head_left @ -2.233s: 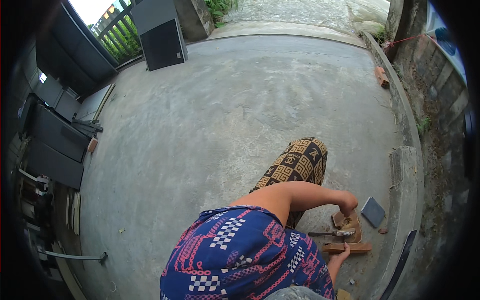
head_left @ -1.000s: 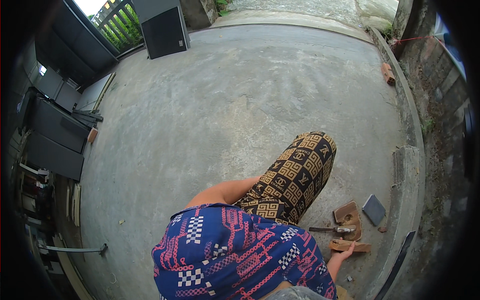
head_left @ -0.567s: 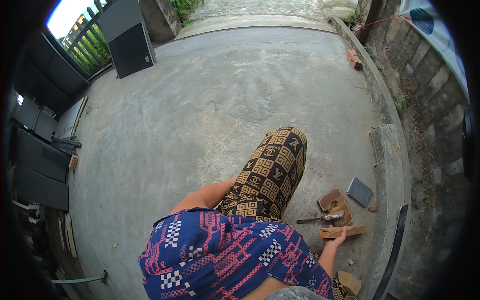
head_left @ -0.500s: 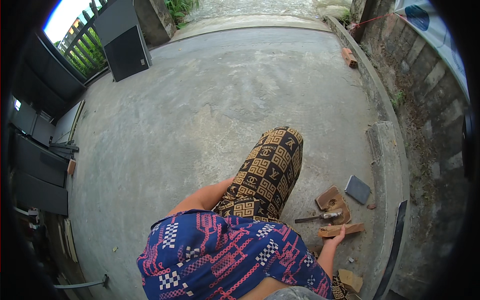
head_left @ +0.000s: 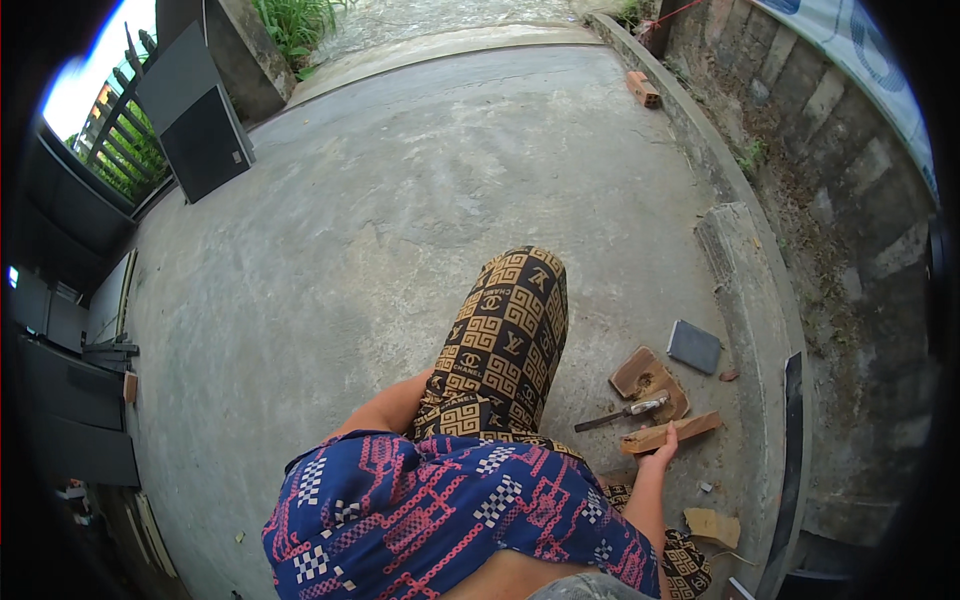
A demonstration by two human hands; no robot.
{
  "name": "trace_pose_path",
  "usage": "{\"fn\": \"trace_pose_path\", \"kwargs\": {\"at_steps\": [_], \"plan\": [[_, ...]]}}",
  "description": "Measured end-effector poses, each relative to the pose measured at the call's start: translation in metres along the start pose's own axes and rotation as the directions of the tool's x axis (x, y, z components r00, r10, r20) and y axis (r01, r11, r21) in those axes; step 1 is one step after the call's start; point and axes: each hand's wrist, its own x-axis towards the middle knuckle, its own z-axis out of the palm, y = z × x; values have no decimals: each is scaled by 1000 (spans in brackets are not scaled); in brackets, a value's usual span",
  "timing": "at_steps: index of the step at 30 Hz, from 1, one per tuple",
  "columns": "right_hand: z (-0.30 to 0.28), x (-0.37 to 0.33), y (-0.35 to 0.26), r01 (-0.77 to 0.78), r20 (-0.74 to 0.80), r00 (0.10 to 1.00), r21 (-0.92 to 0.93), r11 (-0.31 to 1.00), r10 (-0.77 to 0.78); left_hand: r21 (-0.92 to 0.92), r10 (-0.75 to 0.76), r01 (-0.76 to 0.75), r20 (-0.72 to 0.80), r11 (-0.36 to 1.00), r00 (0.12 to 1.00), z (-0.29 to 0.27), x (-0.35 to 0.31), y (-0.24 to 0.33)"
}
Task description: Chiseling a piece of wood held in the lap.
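On the right, my right hand (head_left: pixel 660 453) is closed around a reddish-brown wooden block (head_left: pixel 672 433), its fingers at the block's near side. Just beyond it, a thicker piece of wood (head_left: pixel 632 372) with a rough hollow lies on the concrete. A tool with a long dark end and a pale, worn end (head_left: pixel 648 404) rests partly over this piece. A flat grey rectangular slab (head_left: pixel 694 346) lies farther off. My left forearm (head_left: pixel 393 404) passes behind my raised knee in patterned trousers, and the left hand is hidden there.
A low concrete kerb (head_left: pixel 745 250) runs along the right, with a dark strip (head_left: pixel 790 450) on it. A hollow brick (head_left: pixel 643 90) sits at the far right. A tan scrap (head_left: pixel 712 525) lies near my right leg. Dark panels (head_left: pixel 205 145) lean at the far left.
The whole view has turned to the right, so the floor and objects sit farther left in the picture. My right hand keeps its hold on the wooden block.
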Motion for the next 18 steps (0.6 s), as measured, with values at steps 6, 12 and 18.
{"fn": "trace_pose_path", "kwargs": {"at_steps": [6,12,18], "plan": [[0,0,3,23,-33,999,-23,999,-24,19,13,-15,84,1000,996,22,37,20],[1,-1,1,35,-33,999,17,999,-34,14,39,-40,118,999,992,37,63,36],[-4,0,3,19,-8,1000,25,1000,-18,-7,54,-54,100,999,994,38,70,43]]}}
